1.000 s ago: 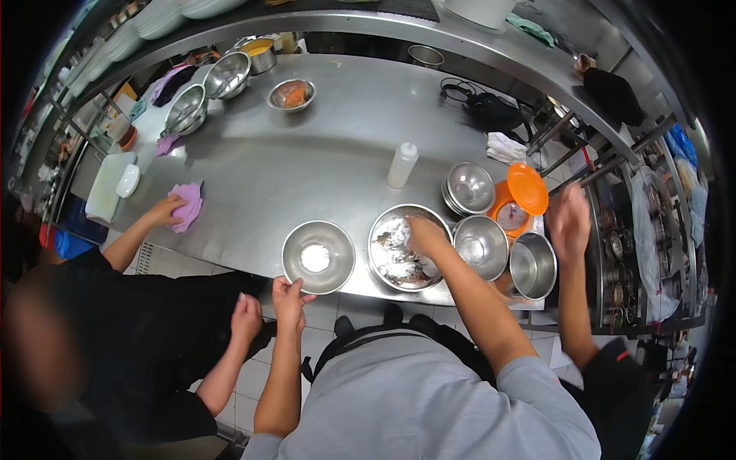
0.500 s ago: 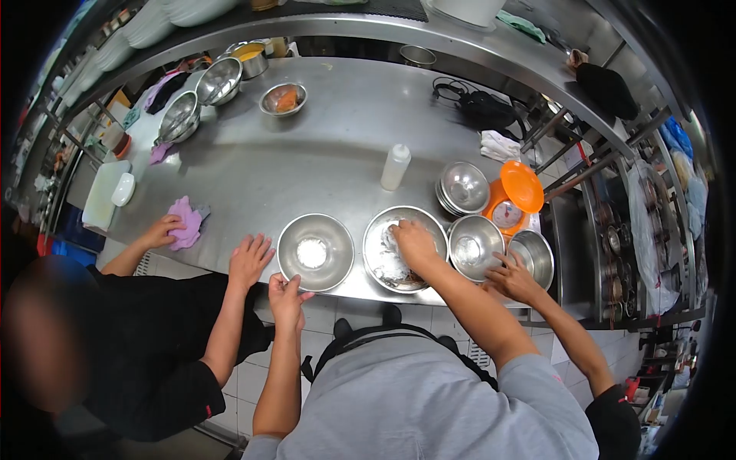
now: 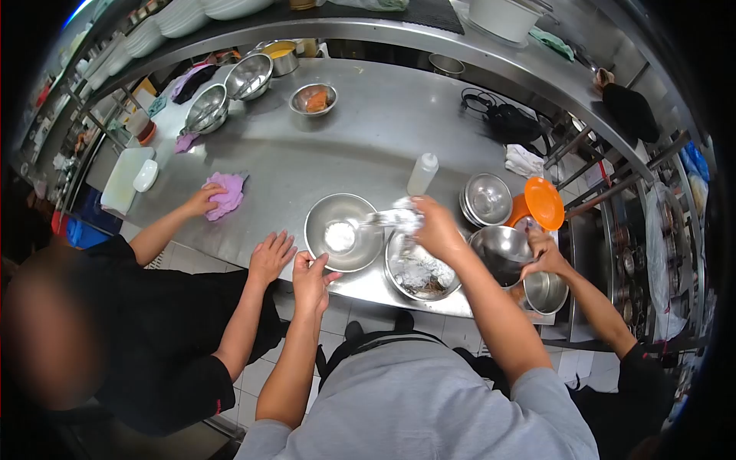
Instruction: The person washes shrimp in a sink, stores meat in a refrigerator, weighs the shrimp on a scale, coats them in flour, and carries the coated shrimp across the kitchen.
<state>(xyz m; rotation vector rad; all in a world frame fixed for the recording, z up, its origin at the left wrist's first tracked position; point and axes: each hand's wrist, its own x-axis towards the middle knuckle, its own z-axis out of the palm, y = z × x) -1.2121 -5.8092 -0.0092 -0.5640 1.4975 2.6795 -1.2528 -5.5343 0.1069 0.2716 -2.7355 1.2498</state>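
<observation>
the cloth is plain lilac pink.

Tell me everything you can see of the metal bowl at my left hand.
The metal bowl is round, wide and open, silvery grey, with a smooth wall and thin rim. It looks upright, by the front edge of the steel table. Your left hand has its fingers at the near rim. A bright patch marks its bottom, probably glare; I can't rule out contents. A blurred silvery-white item in your right hand crosses its right rim in view; contact is unclear.
</observation>
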